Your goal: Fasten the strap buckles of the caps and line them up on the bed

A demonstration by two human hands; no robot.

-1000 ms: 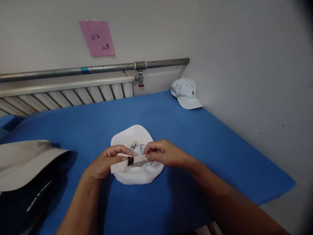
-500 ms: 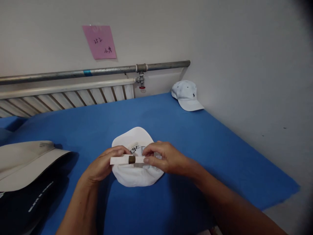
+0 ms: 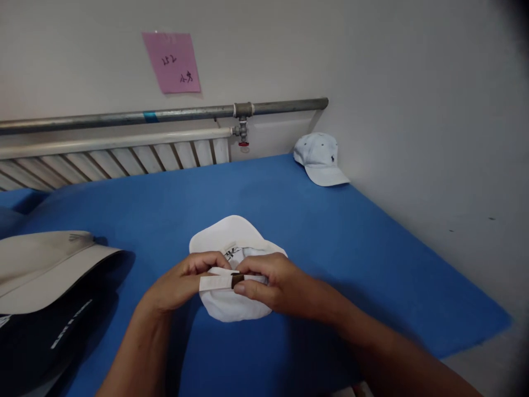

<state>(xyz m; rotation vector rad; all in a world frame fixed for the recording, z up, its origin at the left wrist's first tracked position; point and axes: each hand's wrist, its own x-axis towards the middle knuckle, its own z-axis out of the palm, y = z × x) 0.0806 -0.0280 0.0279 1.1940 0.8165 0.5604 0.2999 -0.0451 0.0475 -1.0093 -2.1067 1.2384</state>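
White strap [image 3: 215, 283] runs between both hands, pinched at each end. The left hand [image 3: 182, 284] closes thumb and forefinger on the strap's free end, its other fingers curled under. The right hand [image 3: 270, 281] clamps thumb and fingers on the strap right at the brown buckle [image 3: 237, 279], so the buckle sits against its fingertips. The two hands nearly touch, with only a short length of strap showing between them.

The strap belongs to the cap [image 3: 231, 242], which lies crown down on the blue table [image 3: 330, 237], just under and beyond the hands, its brim pointing to 12 o'clock. Black print shows inside it near the fingers.

From the cap, bare blue cloth spreads wide at 12, 2 and 3 o'clock. The table's right edge runs along the wall from 1 down to 4 o'clock, and its near right corner lies at 4 o'clock. At 1 o'clock, well apart, a pale cap [image 3: 320, 157] rests in the far corner. At 9 o'clock a beige cap [image 3: 45, 264] lies on a black one [image 3: 49, 342], near the left forearm. At 11 o'clock a radiator [image 3: 115, 157] and pipe [image 3: 165, 116] line the far edge, with a pink note [image 3: 171, 62] above.
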